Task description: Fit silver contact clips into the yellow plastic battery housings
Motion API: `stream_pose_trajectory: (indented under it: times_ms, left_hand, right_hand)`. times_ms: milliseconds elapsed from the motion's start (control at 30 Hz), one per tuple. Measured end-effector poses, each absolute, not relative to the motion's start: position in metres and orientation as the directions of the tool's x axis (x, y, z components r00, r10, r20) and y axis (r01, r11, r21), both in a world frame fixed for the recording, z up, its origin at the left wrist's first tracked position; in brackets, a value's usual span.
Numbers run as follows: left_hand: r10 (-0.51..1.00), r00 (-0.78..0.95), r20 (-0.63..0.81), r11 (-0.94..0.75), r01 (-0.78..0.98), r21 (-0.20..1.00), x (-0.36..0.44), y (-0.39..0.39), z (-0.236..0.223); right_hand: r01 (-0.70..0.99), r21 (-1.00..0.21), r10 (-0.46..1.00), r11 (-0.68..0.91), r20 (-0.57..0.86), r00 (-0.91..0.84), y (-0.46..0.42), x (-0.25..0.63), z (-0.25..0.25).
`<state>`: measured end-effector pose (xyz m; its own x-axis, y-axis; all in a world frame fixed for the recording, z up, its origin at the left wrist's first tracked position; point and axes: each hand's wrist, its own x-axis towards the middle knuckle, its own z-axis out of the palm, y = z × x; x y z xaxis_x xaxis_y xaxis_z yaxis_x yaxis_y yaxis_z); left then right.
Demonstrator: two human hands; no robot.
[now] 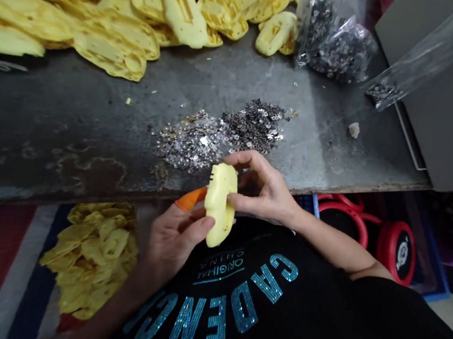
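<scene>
Wearing a black shirt with glittering blue lettering, and gripping one yellow shell with both hands in front of it, close to the near edge of a grey table. Holding the shell lengthwise, with its notched end toward the table and its rounded end toward the shirt. Pressing the thumb of the left hand against the shell's left side, with an orange cover on one finger; partly hidden behind the shell, so cannot tell how the other left fingers lie. Pinching the shell with the right hand, index finger bent to the notched end, thumb on the right side, remaining fingers curled in shadow. Just beyond, set on the table, meeting at their edges: a silvery pile and a darker pile of small metal pieces. Farther back, stacked into a large heap of yellow shells, beside clear bags of similar pieces. Below table level, gathered into a lower pile of yellow pieces at left; at right, placed in a blue crate, round red-and-black items.
</scene>
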<state>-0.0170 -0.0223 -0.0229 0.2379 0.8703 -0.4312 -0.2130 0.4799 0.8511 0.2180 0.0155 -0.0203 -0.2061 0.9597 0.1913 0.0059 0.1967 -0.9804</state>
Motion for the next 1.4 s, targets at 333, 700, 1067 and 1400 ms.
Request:
stream_pose_trajectory:
  times_ms: [333, 700, 1067, 1400]
  left_hand:
    - [0.884, 0.162, -0.439, 0.468, -0.3, 0.831, 0.004, -0.022, -0.01]
    - [0.879, 0.178, -0.442, 0.476, -0.346, 0.808, -0.007, -0.013, -0.008]
    - [0.815, 0.262, -0.517, 0.575, -0.261, 0.775, -0.017, 0.012, 0.012]
    - [0.816, 0.228, -0.531, 0.578, -0.304, 0.758, -0.01, 0.018, 0.007]
  right_hand:
    - [0.142, -0.936, 0.937, 0.322, 0.293, -0.189, 0.017, 0.223, -0.023]
    - [0.268, -0.862, 0.892, 0.43, 0.359, -0.276, 0.031, 0.207, -0.012]
    - [0.821, -0.531, 0.938, 0.211, 0.346, -0.018, 0.088, 0.343, -0.009]
    - [0.969, -0.199, 0.975, 0.147, 0.193, -0.109, 0.097, 0.371, -0.023]
